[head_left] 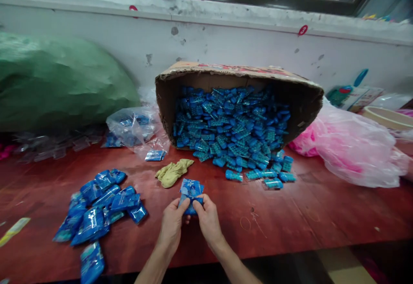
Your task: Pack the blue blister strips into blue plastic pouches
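Blue packet (191,186) sits over the near part of the red table (284,228), a cardboard box (300,107) of blue containers (232,125) beyond it and packets heaped (93,221) left. Left hand (172,219) and right hand (208,215) pinch it, fingers nearly closed.

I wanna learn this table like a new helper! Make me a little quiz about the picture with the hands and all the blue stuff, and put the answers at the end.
1. Pick one: what holds the big heap of little blue tubes?
A) a metal bucket
B) a cardboard box
C) a glass bowl

2. True or false: the left hand and the right hand both touch blue wrapping.

3. Fill in the word: the big green bag is on the ____ side of the picture.

Key: 1. B; 2. true; 3. left
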### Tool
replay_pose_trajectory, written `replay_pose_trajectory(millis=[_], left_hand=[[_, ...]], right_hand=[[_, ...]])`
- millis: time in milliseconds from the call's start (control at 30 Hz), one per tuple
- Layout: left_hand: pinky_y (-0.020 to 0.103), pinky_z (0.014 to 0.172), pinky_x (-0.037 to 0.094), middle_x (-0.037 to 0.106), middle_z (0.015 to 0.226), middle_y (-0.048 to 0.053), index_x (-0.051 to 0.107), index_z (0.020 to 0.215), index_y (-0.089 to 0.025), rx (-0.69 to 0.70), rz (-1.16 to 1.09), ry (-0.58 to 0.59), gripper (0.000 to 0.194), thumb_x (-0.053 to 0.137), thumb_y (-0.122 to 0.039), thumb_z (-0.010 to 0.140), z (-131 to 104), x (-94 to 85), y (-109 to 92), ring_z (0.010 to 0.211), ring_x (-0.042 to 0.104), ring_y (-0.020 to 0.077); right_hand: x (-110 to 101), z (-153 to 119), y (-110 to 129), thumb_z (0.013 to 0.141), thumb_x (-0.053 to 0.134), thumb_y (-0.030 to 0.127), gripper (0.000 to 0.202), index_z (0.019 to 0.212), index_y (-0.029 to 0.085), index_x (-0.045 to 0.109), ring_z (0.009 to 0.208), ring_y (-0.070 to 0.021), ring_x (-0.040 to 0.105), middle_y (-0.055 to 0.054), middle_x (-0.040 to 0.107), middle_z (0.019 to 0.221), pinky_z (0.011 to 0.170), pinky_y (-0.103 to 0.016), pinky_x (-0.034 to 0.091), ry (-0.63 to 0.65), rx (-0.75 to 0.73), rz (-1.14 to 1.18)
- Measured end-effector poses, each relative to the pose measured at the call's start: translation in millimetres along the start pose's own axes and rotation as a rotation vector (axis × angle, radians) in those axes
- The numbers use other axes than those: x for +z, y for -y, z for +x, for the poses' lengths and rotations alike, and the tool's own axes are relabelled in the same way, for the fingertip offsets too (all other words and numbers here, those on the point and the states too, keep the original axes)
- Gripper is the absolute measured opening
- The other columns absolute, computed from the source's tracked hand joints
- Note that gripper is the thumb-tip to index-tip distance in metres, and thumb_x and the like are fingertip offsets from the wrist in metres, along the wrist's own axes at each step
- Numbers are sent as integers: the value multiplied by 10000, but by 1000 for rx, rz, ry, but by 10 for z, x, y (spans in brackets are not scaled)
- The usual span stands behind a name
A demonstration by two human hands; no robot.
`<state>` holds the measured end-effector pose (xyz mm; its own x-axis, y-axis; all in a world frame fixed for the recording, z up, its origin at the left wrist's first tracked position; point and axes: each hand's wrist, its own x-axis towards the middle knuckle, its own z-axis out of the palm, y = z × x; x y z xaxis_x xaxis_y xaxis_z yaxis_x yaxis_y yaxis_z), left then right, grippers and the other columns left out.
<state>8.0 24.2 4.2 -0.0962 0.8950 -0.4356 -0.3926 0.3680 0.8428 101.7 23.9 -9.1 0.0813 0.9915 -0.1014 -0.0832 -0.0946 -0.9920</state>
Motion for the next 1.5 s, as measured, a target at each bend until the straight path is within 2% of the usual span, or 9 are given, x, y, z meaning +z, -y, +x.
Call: replay_pose_trajectory(millis=[333, 467, 567, 667, 800, 1033, 1233, 1367, 1500], left_hand=[[176, 333, 302, 513, 437, -51, 560, 611, -124, -54, -150, -40, 325, 730, -376, 496, 83, 133, -67, 346, 416, 53], [170, 326, 318, 538, 477, -41, 556, 649, -129, -131, -153, 72, 321, 734, -362, 520, 70, 36, -169, 353, 446, 57], [158, 312, 299, 527, 456, -47, 533, 642, -145, -157, -163, 15, 284, 729, -326, 546, 79, -89, -200, 341, 439, 56], [162, 313, 302, 535, 450, -29, 504, 613, -154, -222, -209, -63, 247, 696, -310, 605, 82, -183, -217, 342, 447, 68], [160, 335, 315, 526, 438, -9, 492, 607, -158, -343, -318, -31, 205, 634, -281, 689, 34, -231, -251, 357, 453, 73], [157, 333, 314, 540, 467, 4, 503, 669, -150, -444, -324, 5, 132, 530, -221, 777, -49, -230, -299, 352, 448, 74], [162, 336, 349, 524, 441, -1, 483, 638, -149, -427, -248, -51, 164, 537, -224, 774, -30, -185, -234, 356, 471, 83], [168, 332, 359, 552, 473, 3, 510, 674, -144, -392, -201, 19, 107, 582, -192, 737, 2, -143, -124, 368, 490, 89], [174, 346, 373, 565, 475, 10, 509, 669, -143, -403, -203, 54, 123, 597, -206, 727, -12, -66, -49, 377, 502, 93]], right_hand=[[98, 97, 3, 796, 445, 393, 252, 651, 187, 464, 469, -90, 393, 57, 422, 548, 424, -191, 346, -8, 46, 76], [60, 166, 12, 821, 417, 417, 304, 628, 185, 455, 451, -90, 381, 61, 406, 512, 425, -198, 315, 25, -3, -70], [34, 292, 127, 858, 353, 411, 382, 590, 176, 488, 475, -101, 416, 43, 435, 513, 463, -208, 339, 152, -64, -165], [80, 552, 283, 899, 304, 313, 346, 784, 186, 605, 728, -140, 529, -14, 589, 766, 677, -240, 391, 226, -319, -469], [242, 1018, 296, 819, 508, 279, 324, 1142, 261, 506, 1036, -217, 435, -62, 510, 1177, 825, -330, 334, 194, -511, -1114], [403, 1333, 50, 861, 440, 248, 185, 926, 211, 610, 920, -212, 486, -64, 626, 917, 815, -354, 318, 210, -495, -1224], [-178, 892, 236, 897, 377, 343, 278, 1126, 246, 500, 1041, -175, 448, -34, 578, 1106, 867, -313, 297, 98, -508, -1305], [-902, 651, 300, 890, 390, 261, 274, 1139, 229, 502, 979, -223, 493, -83, 545, 1122, 782, -335, 356, -120, -258, -1563], [-1242, 660, 281, 824, 519, 261, 406, 1221, 237, 443, 880, -241, 555, -107, 555, 1067, 662, -306, 400, -86, -152, -1641]])
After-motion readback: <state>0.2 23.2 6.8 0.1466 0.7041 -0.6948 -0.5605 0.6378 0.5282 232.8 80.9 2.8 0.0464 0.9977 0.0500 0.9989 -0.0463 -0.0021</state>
